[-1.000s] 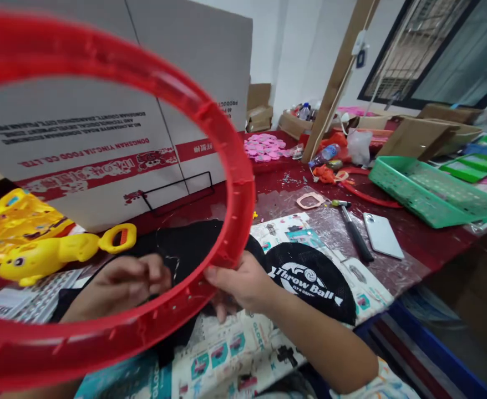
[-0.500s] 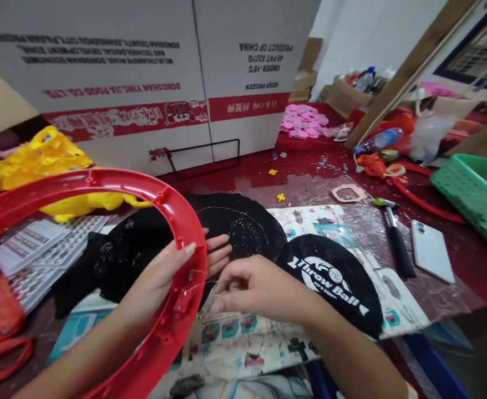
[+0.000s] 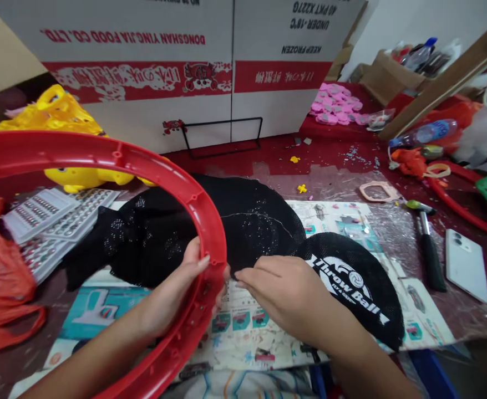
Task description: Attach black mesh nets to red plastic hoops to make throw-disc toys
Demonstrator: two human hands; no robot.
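Observation:
My left hand [image 3: 181, 291] grips the red plastic ring [image 3: 208, 221] at its right side, thumb on the inner face and fingers wrapped behind the outer edge. The ring is tilted up, its ribbed hollow side with small pegs facing me. Just right of the rim, my right hand [image 3: 287, 285] is closed in a pinch; what lies between its fingertips is hidden. Behind the hands spreads black mesh fabric [image 3: 243, 221] with a thin pale thread [image 3: 274, 218] across it. A round black mesh piece printed "Throw Ball" [image 3: 351, 282] lies beside my right hand.
A large carton [image 3: 143, 119] stands at the back. To the right lie a hammer [image 3: 430, 257], a white phone [image 3: 468, 266] and a pink frame [image 3: 379, 192]. Trays of small parts [image 3: 46, 213] and an orange bag [image 3: 2, 277] are on the left, with pink pieces [image 3: 335, 104] farther back.
My right hand's loosely curled fingers have come together in a pinch near the ring's edge. My left fingers have folded behind the rim. The view has shifted, moving the scene rightward and up.

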